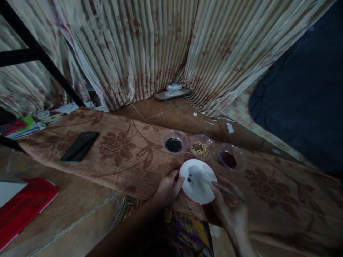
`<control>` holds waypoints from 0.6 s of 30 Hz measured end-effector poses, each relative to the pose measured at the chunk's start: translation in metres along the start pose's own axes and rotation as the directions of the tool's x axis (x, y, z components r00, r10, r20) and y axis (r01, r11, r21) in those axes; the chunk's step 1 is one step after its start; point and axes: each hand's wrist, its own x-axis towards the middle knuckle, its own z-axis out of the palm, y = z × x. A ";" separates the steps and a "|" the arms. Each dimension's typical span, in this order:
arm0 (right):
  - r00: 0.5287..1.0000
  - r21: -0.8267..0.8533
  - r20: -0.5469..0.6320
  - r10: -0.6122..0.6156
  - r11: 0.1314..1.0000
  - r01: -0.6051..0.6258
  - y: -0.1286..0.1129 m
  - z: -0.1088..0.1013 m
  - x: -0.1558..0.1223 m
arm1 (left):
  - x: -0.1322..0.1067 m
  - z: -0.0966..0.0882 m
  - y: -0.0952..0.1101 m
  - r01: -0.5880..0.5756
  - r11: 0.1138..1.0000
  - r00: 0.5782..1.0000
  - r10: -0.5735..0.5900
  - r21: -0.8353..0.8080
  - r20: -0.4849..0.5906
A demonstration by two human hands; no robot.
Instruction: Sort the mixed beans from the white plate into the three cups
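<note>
A white bowl with a red rim (199, 194) sits on the cloth in front of me, a few dark red beans (189, 179) lying inside at its left. My left hand (169, 188) grips the bowl's left rim, thumb over the edge. In my right hand (229, 203) are thin chopsticks (207, 182), their tips inside the bowl; motion blurs the hand. Just beyond the bowl stand three clear plastic cups: one with black beans (173, 145), one with yellow beans (200, 150), one with dark red beans (228, 159).
A patterned brown cloth (118, 175) covers the long low surface, with a black phone (79, 146) at left. Behind are striped curtains (160, 46) and a skateboard (173, 94) on the tiled floor. A red item (32, 200) lies lower left; papers (48, 116) are at far left.
</note>
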 end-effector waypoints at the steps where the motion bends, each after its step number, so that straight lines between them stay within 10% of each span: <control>1: 1.000 -0.027 0.028 0.010 1.000 -0.010 0.002 0.000 -0.006 | 0.000 0.000 0.000 0.003 1.000 1.000 -0.003 0.002 -0.002; 18: 0.991 -0.146 0.065 -0.120 0.981 0.128 0.007 0.012 -0.012 | 0.000 0.002 -0.003 -0.011 0.999 1.000 0.011 0.035 0.009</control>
